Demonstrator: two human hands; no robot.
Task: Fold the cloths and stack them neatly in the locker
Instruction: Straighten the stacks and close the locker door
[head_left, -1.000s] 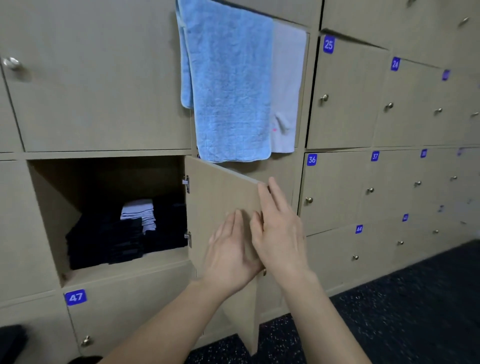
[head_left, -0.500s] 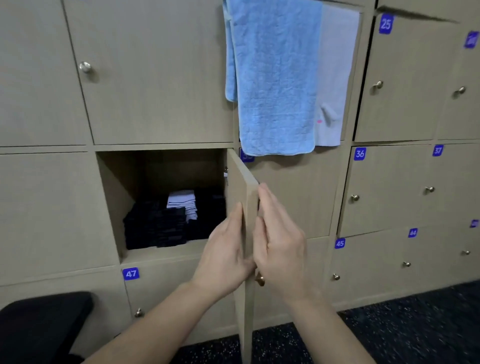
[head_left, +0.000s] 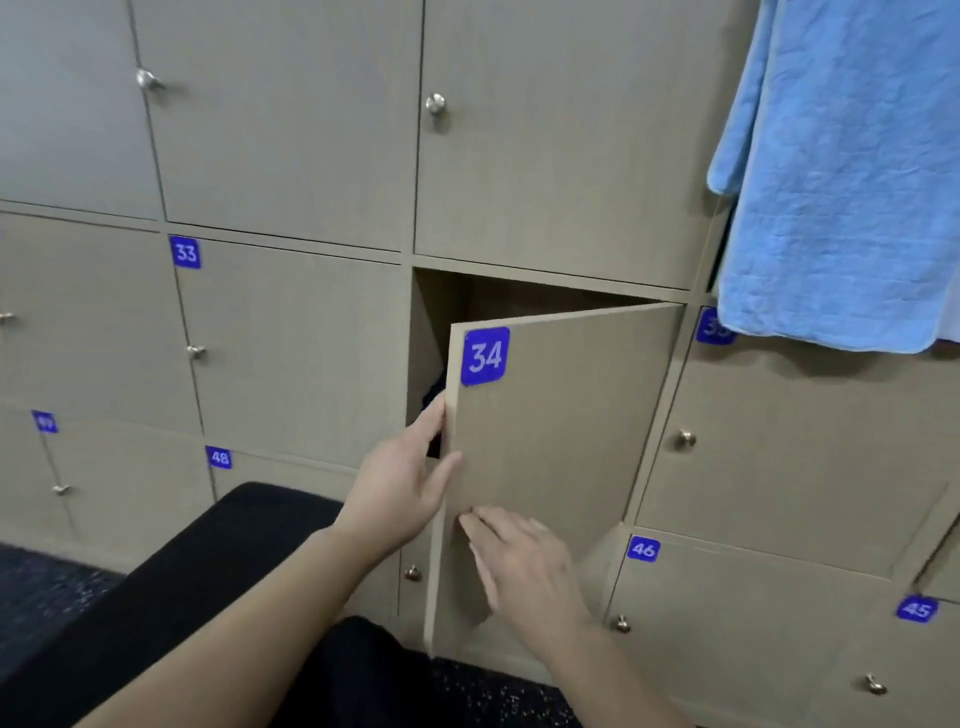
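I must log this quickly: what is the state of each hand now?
Left hand: holds the edge of the locker door.
Right hand: open, fingers flat on that door.

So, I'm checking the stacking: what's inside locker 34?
Through the gap beside the door, only an inner wall and a sliver of something dark show. The door, held by the left hand, covers the rest.

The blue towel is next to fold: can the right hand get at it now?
Probably yes. The right hand lies open on door 34, and the blue towel hangs uncovered up to its right, nothing between.
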